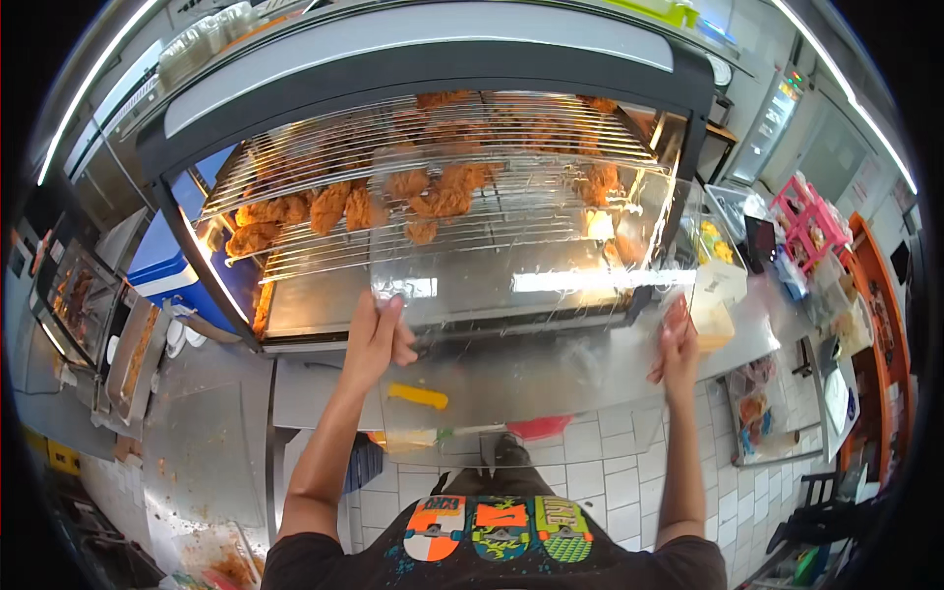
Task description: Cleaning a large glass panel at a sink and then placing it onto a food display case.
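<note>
A clear glass or plastic panel [516, 346] spans the space between my two hands, tilted in front of a heated display cabinet [413, 63]. My left hand [380, 335] grips the panel's left edge, and my right hand [675, 339] holds its right edge. Behind the panel, pieces of fried chicken [328, 206] lie on wire racks [295, 166] in the lit cabinet. A metal tray or floor [317, 306] shows below the racks. Through the panel I see a yellow object [418, 396] on the steel counter.
A blue and white cooler box [166, 262] stands left of the cabinet. An open cardboard food box [712, 321] sits near my right hand. Farther right are a pink basket [811, 221] and an orange shelf [885, 332]. A steel counter [206, 420] extends at the left.
</note>
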Available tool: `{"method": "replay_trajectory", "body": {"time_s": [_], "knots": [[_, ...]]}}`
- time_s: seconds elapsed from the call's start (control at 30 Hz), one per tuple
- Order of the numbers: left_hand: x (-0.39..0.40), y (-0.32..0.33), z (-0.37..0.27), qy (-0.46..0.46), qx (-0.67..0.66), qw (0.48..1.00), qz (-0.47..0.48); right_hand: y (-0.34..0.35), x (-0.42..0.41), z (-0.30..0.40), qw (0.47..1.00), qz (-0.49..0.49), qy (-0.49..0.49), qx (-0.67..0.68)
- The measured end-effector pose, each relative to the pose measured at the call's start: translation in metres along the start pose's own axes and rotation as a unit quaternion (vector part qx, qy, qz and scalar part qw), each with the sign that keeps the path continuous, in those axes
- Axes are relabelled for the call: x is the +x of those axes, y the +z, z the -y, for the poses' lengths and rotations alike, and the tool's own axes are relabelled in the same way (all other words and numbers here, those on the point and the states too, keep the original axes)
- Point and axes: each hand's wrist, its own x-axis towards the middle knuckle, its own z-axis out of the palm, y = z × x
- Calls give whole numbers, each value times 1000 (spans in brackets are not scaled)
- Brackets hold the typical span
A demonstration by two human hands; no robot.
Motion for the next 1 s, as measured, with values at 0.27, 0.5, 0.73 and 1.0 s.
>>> {"method": "replay_trajectory", "body": {"time_s": [0.27,0.5,0.73,1.0], "knots": [[-15,7,86,-58,-69,925,-370,74,58,-23,990,18,-121,76],[-30,-12,127,-77,-61,868,-487,110,83,-11,984,77,-159,23],[-20,-9,145,-47,-92,857,-504,120,89,-12,983,49,-178,14],[-2,-13,161,-50,-46,864,-499,136,97,0,983,34,-176,30]]}}
